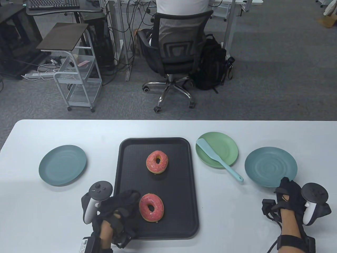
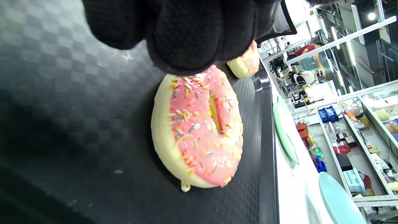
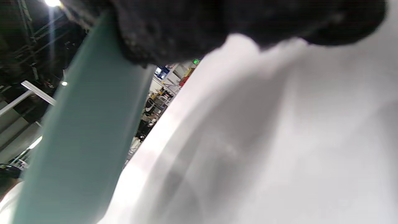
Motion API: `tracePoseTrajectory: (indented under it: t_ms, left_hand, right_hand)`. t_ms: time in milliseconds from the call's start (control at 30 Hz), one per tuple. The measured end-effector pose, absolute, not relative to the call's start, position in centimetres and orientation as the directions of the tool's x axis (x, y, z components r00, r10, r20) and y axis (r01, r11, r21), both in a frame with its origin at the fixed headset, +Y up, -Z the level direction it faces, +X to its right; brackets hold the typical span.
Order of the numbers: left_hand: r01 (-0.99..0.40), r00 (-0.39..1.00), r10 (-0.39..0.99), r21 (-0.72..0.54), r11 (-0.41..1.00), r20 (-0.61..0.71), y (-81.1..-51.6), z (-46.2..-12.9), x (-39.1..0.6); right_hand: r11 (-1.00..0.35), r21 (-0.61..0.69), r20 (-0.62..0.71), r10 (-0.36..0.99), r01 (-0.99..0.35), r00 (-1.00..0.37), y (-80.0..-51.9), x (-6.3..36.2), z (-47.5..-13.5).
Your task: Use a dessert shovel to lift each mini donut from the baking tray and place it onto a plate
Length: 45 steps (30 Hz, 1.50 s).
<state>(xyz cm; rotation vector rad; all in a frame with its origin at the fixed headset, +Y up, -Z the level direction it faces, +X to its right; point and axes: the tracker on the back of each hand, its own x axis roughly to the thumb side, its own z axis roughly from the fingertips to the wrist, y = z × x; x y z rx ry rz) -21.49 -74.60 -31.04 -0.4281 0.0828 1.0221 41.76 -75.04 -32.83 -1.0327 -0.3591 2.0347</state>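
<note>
Nearest to us, our left hand [image 1: 118, 208] lies on the near left part of the black baking tray [image 1: 184, 210], its fingers [image 2: 186, 37] loosely bent and resting against the rim of the near donut [image 1: 151, 207], not wrapped around it, so that grip is apart. Our right hand [image 1: 288, 196] rests on the white desk [image 1: 237, 224] at the near right, fingers stretched forward and touching the near edge of the right blue plate [image 1: 270, 166]; that grip is also apart and carries nothing. The near donut, pink with sprinkles, sits flat in the tray's near half. Farther in, the second donut [image 1: 157, 161] sits in the tray's far half, well apart from the first. To the right of the tray, the pale blue dessert shovel [image 1: 218, 159] lies with its blade on the green plate [image 1: 223, 147] and its handle running out onto the desk toward us. A second blue plate [image 1: 62, 165] sits left of the tray.
</note>
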Motion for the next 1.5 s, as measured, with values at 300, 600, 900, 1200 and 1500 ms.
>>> tracePoseTrajectory:
  t_ms: [300,600,900,1200,1500]
  left_hand:
    - [-0.832,0.540,0.798,-0.310,0.459,-0.267,-74.7,-31.1,-21.3]
    - [-0.835,0.536,0.800,-0.303,0.458,-0.269,-74.7,-31.1,-21.3]
    - [-0.829,0.546,0.795,-0.308,0.467,-0.265,-74.7,-31.0,-21.2]
    - [-0.829,0.546,0.794,-0.309,0.467,-0.266,-74.6,-30.9,-21.1]
    - [-0.829,0.547,0.793,-0.305,0.469,-0.268,-74.6,-30.9,-21.0]
  right_hand:
    - [-0.635,-0.523,-0.579,0.754,-0.569,-0.309,-76.1,42.0,-33.5]
    - [-0.683,-0.451,-0.628,0.701,-0.575,-0.339,-76.8,41.6,-34.0]
    - [-0.788,-0.278,-0.744,0.538,-0.549,-0.396,-77.8,41.8,-34.3]
    - [-0.832,-0.187,-0.761,0.459,-0.522,-0.459,-78.2,41.3,-34.7]
    - [-0.880,-0.134,-0.762,0.386,-0.456,-0.521,-78.2,40.7,-35.0]
